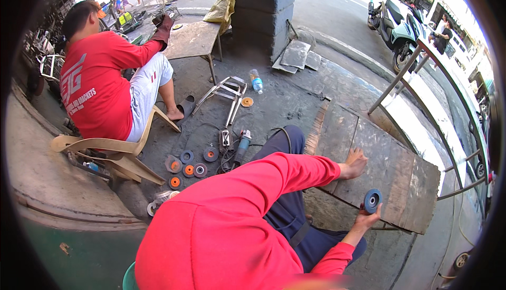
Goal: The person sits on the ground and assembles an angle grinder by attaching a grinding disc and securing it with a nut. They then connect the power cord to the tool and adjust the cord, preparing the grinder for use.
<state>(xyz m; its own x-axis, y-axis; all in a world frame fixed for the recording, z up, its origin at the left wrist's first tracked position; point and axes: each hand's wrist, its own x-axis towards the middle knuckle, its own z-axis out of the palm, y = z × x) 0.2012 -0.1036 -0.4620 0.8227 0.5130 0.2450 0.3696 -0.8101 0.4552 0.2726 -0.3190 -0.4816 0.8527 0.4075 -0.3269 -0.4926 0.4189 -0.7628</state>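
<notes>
My right hand [363, 220] is shut on a round blue-grey grinding disc [372, 200], holding it upright at the near edge of a worn wooden board [390, 168] on the ground. My left hand [354, 163] reaches across my dark trousers in a red sleeve. It rests with spread fingers on the same board, a little left of and beyond the disc, and holds nothing.
Several orange and grey discs [187, 166] and an angle grinder [242, 145] with its cord lie on the pavement to the left. A person in a red shirt [97, 84] sits on a beige plastic chair [113, 153]. A metal frame [226, 92], a water bottle [256, 81], a small table [192, 39], a concrete pillar [263, 10], a metal railing [453, 95] and parked motorbikes [400, 26] stand around.
</notes>
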